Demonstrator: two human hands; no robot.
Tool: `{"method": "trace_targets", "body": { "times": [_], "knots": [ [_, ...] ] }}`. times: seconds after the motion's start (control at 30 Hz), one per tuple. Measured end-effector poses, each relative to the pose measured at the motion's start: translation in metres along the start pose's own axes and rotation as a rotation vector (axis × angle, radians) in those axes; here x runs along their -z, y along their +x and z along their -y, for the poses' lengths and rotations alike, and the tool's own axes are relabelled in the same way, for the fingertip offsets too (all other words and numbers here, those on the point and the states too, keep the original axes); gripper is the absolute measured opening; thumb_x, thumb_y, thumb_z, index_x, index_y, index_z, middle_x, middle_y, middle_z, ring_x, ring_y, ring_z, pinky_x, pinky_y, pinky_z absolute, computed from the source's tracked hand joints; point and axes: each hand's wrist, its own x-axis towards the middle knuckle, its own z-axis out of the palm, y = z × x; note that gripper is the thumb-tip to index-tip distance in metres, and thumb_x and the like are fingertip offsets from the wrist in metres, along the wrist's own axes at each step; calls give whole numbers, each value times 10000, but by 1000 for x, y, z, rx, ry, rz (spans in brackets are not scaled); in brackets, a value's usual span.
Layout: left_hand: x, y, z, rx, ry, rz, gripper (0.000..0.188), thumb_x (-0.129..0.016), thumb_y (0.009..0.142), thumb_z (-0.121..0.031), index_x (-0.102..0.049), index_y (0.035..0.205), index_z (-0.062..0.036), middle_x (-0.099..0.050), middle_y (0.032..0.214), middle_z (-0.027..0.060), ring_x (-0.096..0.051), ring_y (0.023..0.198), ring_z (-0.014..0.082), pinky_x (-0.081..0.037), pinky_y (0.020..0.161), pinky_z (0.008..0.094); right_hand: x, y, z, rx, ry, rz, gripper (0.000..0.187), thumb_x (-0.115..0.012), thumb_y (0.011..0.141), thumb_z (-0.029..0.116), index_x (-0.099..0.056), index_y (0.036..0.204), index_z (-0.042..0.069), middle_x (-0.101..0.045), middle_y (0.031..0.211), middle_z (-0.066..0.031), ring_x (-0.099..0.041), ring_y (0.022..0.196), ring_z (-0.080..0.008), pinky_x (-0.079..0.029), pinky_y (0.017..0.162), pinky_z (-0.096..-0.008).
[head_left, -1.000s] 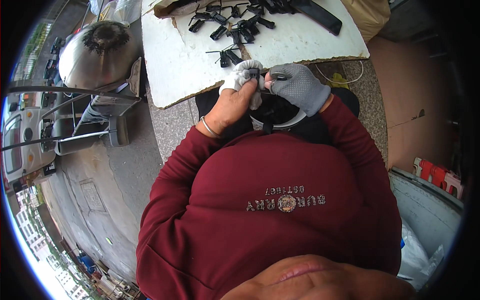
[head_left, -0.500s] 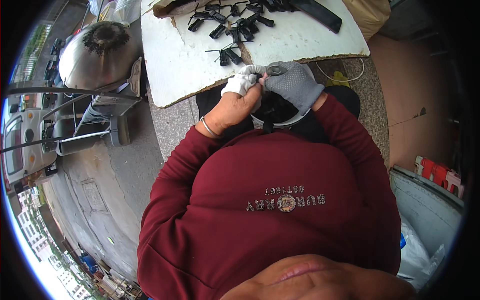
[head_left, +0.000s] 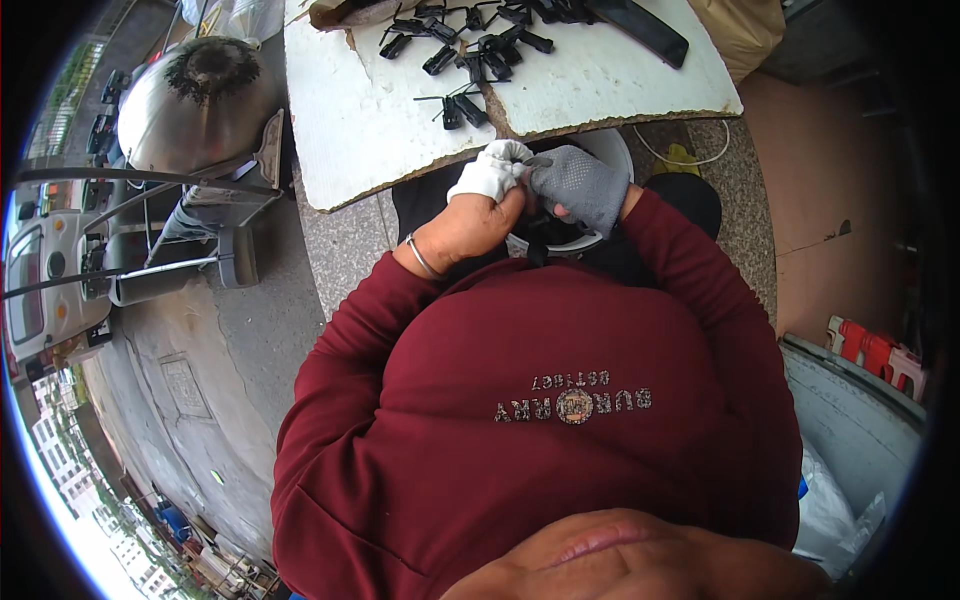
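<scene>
My left hand (head_left: 488, 178), in a white glove with the thumb side bare, is closed near the board's front edge. Meeting it fingertip to fingertip, my right hand (head_left: 582, 188) in a grey dotted glove is closed too. Whatever lies between the fingers is too small and covered to name. Directly below the hands, a white bucket (head_left: 622, 150) holds black pieces, partly hidden by the right glove. Two small black plastic parts with thin wire-like strips (head_left: 462, 111) lie on the white board (head_left: 370, 150), beyond my hands.
Farther back on the board are several similar black parts (head_left: 490, 55) and a black phone-like slab (head_left: 640, 32). A large metal bowl-shaped vessel (head_left: 200, 100) on a frame stands at left. At right, a yellow cloth-like thing (head_left: 680, 158) lies near a pale cord loop.
My right hand has shifted slightly left and down and turned, its fingers curling in more. The left hand has dropped a little, staying against the right.
</scene>
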Motion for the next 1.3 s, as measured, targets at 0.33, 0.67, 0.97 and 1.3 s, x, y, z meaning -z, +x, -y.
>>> {"method": "trace_targets", "body": {
  "times": [0.33, 0.67, 0.97, 1.3],
  "knots": [
    [22, -7, -3, 300, -307, 77, 195, -482, 835, -66, -484, 1005, 28, -531, 939, 158, -517, 848, 213, -411, 747, 280, 42, 37, 30, -621, 355, 109, 169, -475, 819, 172, -566, 807, 31, -588, 758, -115, -579, 714, -274, -474, 638, -340],
    [39, -17, 42, 40, 200, -71, 240, -533, 813, -117, -517, 1025, -4, -563, 950, 150, -568, 843, 278, -460, 730, 311, 9, 118, -20, -718, -66, -306, 354, -572, 712, 284, -567, 975, 46, -598, 866, -185, -573, 829, -336, -451, 732, -372],
    [77, -21, 49, 611, -1409, -94, 279, -380, 912, -286, -486, 1010, -47, -598, 848, 93, -496, 518, 101, -393, 406, 201, 0, 73, 15, -323, -72, -485, 240, -587, 749, 124, -583, 988, 99, -558, 918, -87, -579, 746, -248, -476, 667, -299],
    [32, -15, 0, 388, -709, -149, 170, -532, 847, -113, -514, 985, -16, -545, 747, 10, -501, 565, 67, -419, 466, 211, 18, 36, 62, -326, 77, -612, 389, -699, 626, 134, -547, 979, 75, -545, 930, -91, -582, 808, -238, -476, 692, -312]
  ]
}}
